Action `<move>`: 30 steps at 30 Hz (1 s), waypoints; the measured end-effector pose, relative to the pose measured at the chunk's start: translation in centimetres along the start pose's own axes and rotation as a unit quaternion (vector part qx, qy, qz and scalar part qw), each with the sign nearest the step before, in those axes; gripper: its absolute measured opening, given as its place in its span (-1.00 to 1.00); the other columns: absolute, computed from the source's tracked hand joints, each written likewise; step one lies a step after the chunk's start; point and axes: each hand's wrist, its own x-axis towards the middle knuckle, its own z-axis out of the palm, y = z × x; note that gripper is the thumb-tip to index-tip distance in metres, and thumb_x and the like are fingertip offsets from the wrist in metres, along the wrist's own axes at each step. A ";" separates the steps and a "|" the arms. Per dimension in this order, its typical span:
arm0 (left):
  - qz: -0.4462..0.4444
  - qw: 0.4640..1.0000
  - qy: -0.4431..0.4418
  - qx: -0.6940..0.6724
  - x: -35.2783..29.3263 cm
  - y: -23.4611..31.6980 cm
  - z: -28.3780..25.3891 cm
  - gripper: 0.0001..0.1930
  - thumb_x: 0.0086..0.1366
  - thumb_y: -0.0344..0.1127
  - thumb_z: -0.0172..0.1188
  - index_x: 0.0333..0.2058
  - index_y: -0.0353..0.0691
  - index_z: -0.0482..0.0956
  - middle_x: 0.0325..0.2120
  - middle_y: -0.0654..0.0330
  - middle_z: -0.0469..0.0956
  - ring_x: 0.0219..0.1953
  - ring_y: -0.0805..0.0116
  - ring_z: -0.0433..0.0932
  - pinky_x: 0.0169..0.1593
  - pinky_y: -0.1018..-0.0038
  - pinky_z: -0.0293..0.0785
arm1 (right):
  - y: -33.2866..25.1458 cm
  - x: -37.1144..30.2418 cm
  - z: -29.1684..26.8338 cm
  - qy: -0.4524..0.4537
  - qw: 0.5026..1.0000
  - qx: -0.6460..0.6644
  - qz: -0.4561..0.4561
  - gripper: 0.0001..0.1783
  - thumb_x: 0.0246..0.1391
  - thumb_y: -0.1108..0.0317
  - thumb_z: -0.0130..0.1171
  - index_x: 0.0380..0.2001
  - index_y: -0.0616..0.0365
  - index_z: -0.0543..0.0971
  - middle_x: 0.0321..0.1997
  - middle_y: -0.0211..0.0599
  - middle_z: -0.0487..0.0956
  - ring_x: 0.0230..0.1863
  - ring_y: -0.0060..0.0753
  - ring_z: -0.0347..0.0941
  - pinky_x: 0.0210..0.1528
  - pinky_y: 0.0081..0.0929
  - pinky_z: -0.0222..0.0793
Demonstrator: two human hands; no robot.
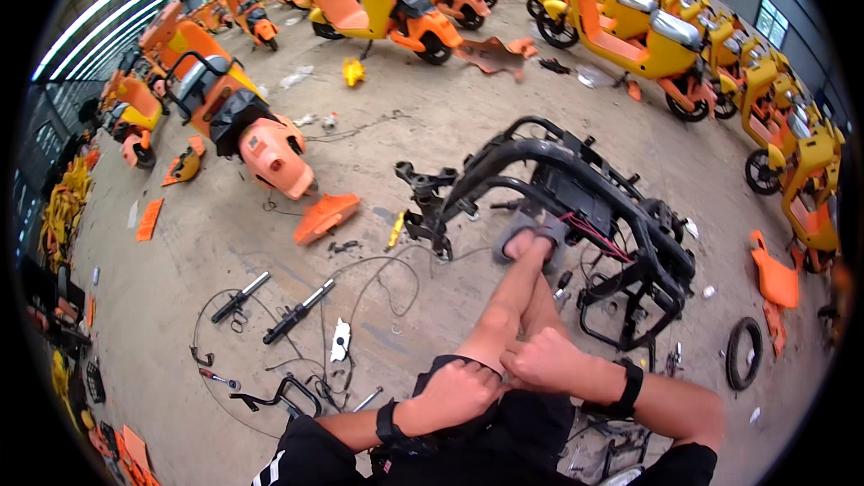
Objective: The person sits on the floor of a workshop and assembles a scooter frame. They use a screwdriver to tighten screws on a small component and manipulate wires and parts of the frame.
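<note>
My left hand [454, 393] is curled into a fist over my lap, its knuckles near the dark shorts. Close beside it, my right hand [543, 361] is also closed, fingers bent inward in front of my legs. Anything inside either hand is hidden by the fingers. Beyond my hands stands a stripped black scooter frame [585, 166] with red wires [594, 236] hanging from it. My crossed legs reach toward its near side, and the feet wear grey slippers [551, 225].
On the floor at left lie two fork legs [297, 310], cables, a white part [340, 340], a ratchet [219, 379] and a black handlebar [283, 387]. Orange panels [326, 216] and a tyre [744, 354] are scattered around. Rows of yellow-orange scooters [387, 13] stand behind.
</note>
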 end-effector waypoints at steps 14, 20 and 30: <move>-0.018 0.997 0.066 -0.039 0.0 0.1 0.1 -0.81 -0.01 -0.24 0.42 -0.55 -0.14 0.58 -0.72 0.33 0.38 -0.65 0.34 0.40 -0.58 0.41 0.23 | -1.4 -5.1 0.6 0.230 0.785 0.423 0.390 -0.85 0.10 0.40 0.20 -0.33 0.29 0.60 -0.49 -0.41 0.59 -0.48 -0.73 0.43 -0.45 -0.67 0.35; -0.036 0.992 0.082 -0.086 -0.2 0.4 0.9 -0.83 -0.01 -0.30 0.42 -0.49 -0.19 0.61 -0.69 0.28 0.44 -0.62 0.30 0.43 -0.55 0.39 0.26 | -7.0 -5.6 7.3 0.276 0.580 0.652 0.403 -0.79 0.23 0.36 0.16 -0.22 0.31 0.60 -0.40 -0.38 0.62 -0.40 -0.68 0.47 -0.35 -0.69 0.38; -0.010 0.986 -0.010 -0.165 1.8 1.2 1.3 -0.84 0.07 -0.43 0.33 -0.34 -0.30 0.62 -0.54 0.02 0.57 -0.51 0.01 0.53 -0.45 0.24 0.40 | -9.5 -5.6 11.1 0.454 0.465 0.672 0.355 -0.77 0.28 0.29 0.10 -0.34 0.25 0.57 -0.47 -0.45 0.57 -0.41 -0.72 0.41 -0.34 -0.70 0.29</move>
